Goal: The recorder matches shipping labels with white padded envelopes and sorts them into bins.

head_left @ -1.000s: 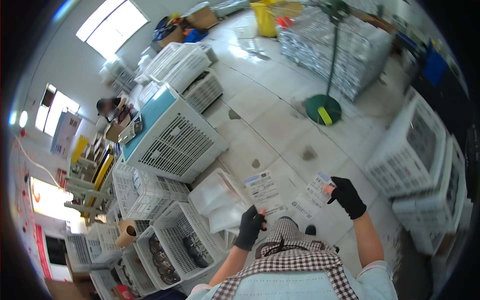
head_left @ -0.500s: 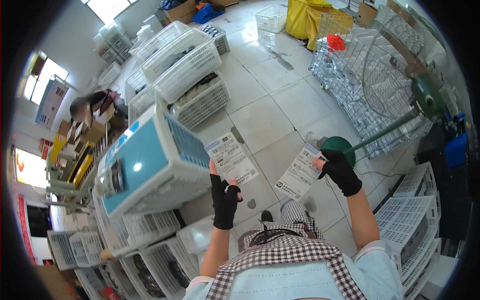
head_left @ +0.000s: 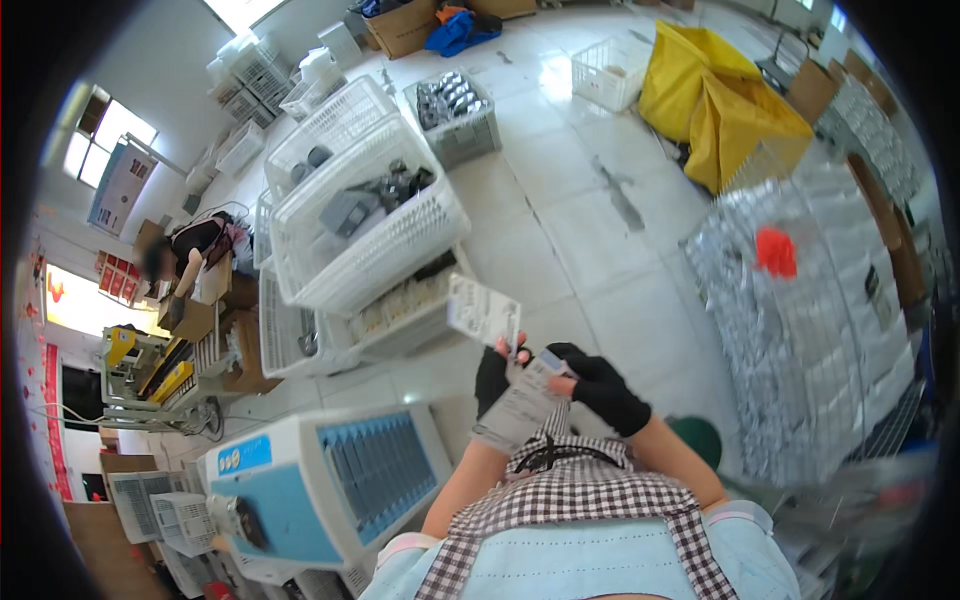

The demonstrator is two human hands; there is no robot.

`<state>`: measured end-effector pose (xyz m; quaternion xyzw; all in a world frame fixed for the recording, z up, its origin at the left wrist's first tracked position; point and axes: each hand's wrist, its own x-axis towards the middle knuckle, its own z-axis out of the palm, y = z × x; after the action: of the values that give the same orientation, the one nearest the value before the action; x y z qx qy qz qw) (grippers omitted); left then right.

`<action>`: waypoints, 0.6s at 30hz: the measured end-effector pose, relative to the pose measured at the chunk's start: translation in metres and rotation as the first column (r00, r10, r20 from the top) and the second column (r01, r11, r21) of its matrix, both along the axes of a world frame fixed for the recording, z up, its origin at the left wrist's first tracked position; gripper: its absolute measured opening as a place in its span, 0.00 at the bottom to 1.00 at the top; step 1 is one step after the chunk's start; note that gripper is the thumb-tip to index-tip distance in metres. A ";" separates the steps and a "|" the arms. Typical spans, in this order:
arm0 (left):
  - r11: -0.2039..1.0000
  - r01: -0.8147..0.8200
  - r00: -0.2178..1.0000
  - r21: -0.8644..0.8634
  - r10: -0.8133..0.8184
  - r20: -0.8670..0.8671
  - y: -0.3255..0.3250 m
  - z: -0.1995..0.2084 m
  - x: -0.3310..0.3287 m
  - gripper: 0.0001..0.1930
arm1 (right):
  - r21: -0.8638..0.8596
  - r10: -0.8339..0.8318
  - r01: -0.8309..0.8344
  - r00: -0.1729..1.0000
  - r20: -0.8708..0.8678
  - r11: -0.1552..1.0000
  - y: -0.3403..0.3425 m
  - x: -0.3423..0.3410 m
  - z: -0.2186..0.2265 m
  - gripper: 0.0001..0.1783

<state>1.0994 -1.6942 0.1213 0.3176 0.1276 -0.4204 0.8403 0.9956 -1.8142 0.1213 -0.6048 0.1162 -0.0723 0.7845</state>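
Note:
Both my hands wear black fingerless gloves and are close together in front of my checked apron. In my left hand [head_left: 493, 378] is a white printed label [head_left: 484, 310], pinched near its lower corner and standing out beyond the fingers. My right hand [head_left: 602, 392] grips a second white printed label [head_left: 520, 405] between thumb and fingers. This second label lies in front of part of my left hand and wrist, hiding them. The print on both is blurred.
A blue-and-white air cooler [head_left: 300, 490] stands at my left. Beyond it are stacked white crates [head_left: 370, 255] with dark parts. A wire cage of silvery packages [head_left: 790, 340] is at right, near a yellow sack [head_left: 715, 105]. A co-worker [head_left: 200, 250] bends over boxes at far left.
My hands have come together from wide apart, each keeping its label. The view has turned and moved forward; the cooler now sits lower left and the fan is no longer clearly seen.

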 end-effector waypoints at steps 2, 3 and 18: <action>0.983 -0.156 0.985 -0.097 0.162 0.060 -0.053 -0.017 0.042 0.15 | -0.041 -0.014 0.016 0.998 0.059 0.999 -0.032 0.054 -0.004 0.23; 0.976 -0.185 0.963 -0.116 0.204 0.174 -0.079 -0.024 0.066 0.15 | -0.133 -0.016 0.029 0.995 0.100 0.991 -0.049 0.081 -0.013 0.25; 0.936 0.144 0.971 -0.320 -0.072 0.227 -0.486 -0.074 0.357 0.15 | 0.150 -0.255 0.274 0.958 -0.135 0.950 -0.422 0.364 -0.001 0.26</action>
<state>1.4566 -2.1802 0.0472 0.2200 -0.0535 -0.4456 0.8662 1.3592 -2.2365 0.1198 -0.5189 0.2463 -0.1322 0.8078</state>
